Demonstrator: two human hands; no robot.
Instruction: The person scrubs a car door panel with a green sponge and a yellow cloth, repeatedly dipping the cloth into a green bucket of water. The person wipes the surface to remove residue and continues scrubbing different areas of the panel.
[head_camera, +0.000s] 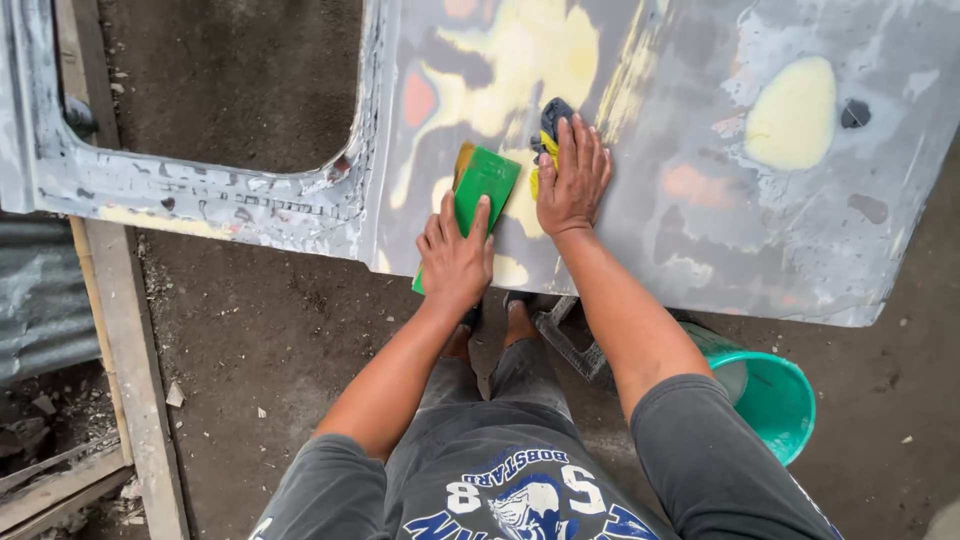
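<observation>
- The left hand (455, 262) grips a green flat block (478, 195), fingers wrapped over its near end, and holds it against the grey car panel (700, 200).
- The block stands slightly tilted, its far end just left of a pale yellow filler patch (530, 50) on the panel.
- The right hand (572, 180) lies flat, fingers spread and pressed on a dark and yellow rag (548, 135) on the panel, just right of the block.
- The two hands are close together but not touching.
- The panel spans the far part of the scene, blotched with yellow, orange and bare grey spots; a second yellow patch (792, 112) sits far right.
- A large window opening (230, 85) cuts through the panel at far left, showing dirt floor (260, 330) behind it.
- A teal bucket (775, 395) stands on the floor to the near right, beside the right forearm.
- Wooden boards (130, 350) run along the left edge.
</observation>
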